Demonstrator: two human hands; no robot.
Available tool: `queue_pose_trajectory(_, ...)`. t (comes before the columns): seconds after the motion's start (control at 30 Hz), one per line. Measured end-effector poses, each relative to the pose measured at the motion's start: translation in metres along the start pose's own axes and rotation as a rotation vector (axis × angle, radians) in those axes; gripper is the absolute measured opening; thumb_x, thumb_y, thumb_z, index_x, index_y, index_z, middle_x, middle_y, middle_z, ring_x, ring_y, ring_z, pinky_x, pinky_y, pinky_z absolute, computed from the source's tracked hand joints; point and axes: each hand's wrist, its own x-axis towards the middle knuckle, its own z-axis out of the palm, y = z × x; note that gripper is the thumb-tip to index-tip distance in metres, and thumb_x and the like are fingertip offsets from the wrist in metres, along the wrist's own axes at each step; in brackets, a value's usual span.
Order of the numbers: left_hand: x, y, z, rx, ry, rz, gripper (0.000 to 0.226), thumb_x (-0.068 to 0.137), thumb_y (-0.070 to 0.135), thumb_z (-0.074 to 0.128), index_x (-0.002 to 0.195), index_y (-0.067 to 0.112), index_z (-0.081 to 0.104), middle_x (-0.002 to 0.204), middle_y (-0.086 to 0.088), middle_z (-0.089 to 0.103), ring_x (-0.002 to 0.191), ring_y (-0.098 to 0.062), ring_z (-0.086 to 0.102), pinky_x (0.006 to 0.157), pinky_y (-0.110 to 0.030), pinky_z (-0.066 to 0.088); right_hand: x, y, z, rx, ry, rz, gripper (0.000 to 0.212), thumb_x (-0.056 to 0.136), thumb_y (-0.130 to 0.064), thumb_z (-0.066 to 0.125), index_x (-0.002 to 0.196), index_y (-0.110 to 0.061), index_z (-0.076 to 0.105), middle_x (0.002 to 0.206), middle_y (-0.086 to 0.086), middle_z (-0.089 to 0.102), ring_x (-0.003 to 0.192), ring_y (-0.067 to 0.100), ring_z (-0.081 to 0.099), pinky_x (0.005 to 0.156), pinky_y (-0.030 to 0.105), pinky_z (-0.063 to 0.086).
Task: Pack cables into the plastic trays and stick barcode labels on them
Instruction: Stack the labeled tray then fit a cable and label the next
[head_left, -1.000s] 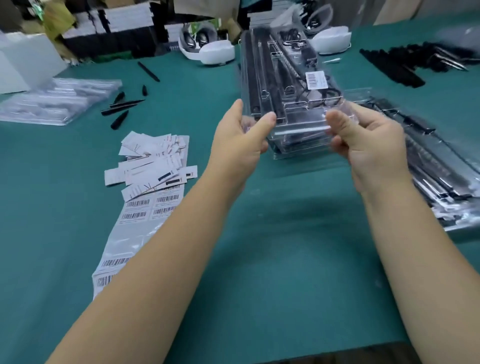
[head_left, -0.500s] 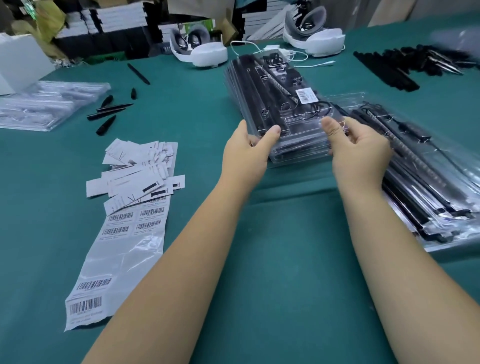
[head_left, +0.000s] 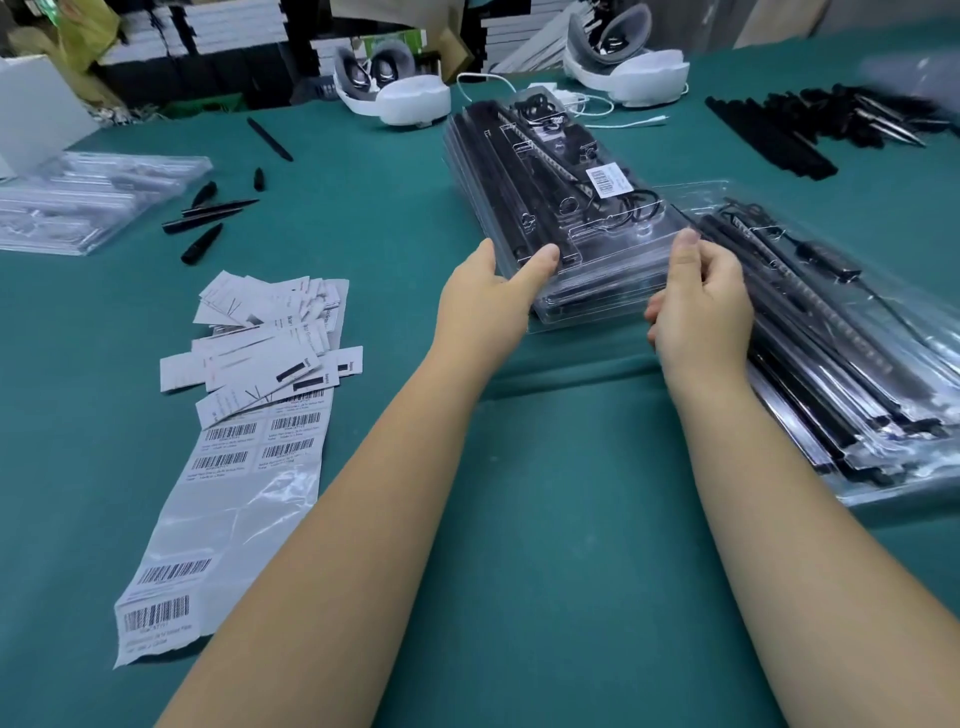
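- The left hand (head_left: 485, 306) and the right hand (head_left: 698, 299) each hold a near corner of the stack of packed trays (head_left: 561, 208), thumbs on top and fingers curled under the near edge.
- The stack sits at the middle of the green table (head_left: 519, 519), its far end toward the white headsets (head_left: 395, 88); whether the near end is lifted or resting cannot be told.
- The top tray carries 1 barcode label (head_left: 605, 179), so the step in hand looks like squaring or setting down a finished stack.
- To do it well, the person should keep both grips level so the clear trays do not slide over one another.
- The right edge lies just beside, possibly overlapping, the second pile of trays (head_left: 831, 338); the stack should be kept clear of it so the 2 piles do not snag.
- The label sheet (head_left: 228, 499) and loose paper slips (head_left: 265, 332) lie to the left, well apart, within reach for the next tray.
- Slippery plastic will likely shift if 1 hand lets go early.
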Motion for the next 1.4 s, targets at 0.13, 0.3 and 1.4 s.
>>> queue_pose_trajectory(0.13,-0.002,0.003,0.001,-0.063,0.008,-0.099,0.068,0.092,0.047,0.051,0.148,0.014,0.031,0.140,-0.020,0.047,0.131,-0.034,0.042,0.107,-0.056,0.036,-0.004,0.001,0.003,-0.003,-0.047,0.025,0.055,0.093,-0.057,0.033,0.131,-0.018,0.042,0.065,-0.007,0.058,0.056,0.008,0.054,0.066,0.038,0.049)
queue_pose_trajectory(0.3,-0.002,0.004,0.000,-0.090,0.041,-0.083,0.029,0.095,0.040,0.045,0.089,0.012,0.051,0.074,-0.003,0.055,0.052,-0.008,0.050,0.061,-0.033,0.043,-0.005,0.001,0.004,-0.010,-0.033,0.017,0.058,0.094,-0.054,0.034,0.138,-0.017,0.034,0.070,-0.006,0.060,0.062,0.013,0.056,0.067,0.035,0.047)
queue_pose_trajectory(1.4,-0.074,0.050,0.117,0.050,-0.504,-0.288,0.018,0.090,0.026,0.054,0.094,0.009,0.058,0.068,0.003,0.069,0.037,-0.014,0.027,0.047,-0.019,0.031,0.071,-0.004,-0.196,-0.923,-0.336,0.257,0.047,0.083,-0.049,0.063,0.086,-0.001,0.063,0.086,0.015,0.068,0.079,0.030,0.065,0.062,0.032,0.051)
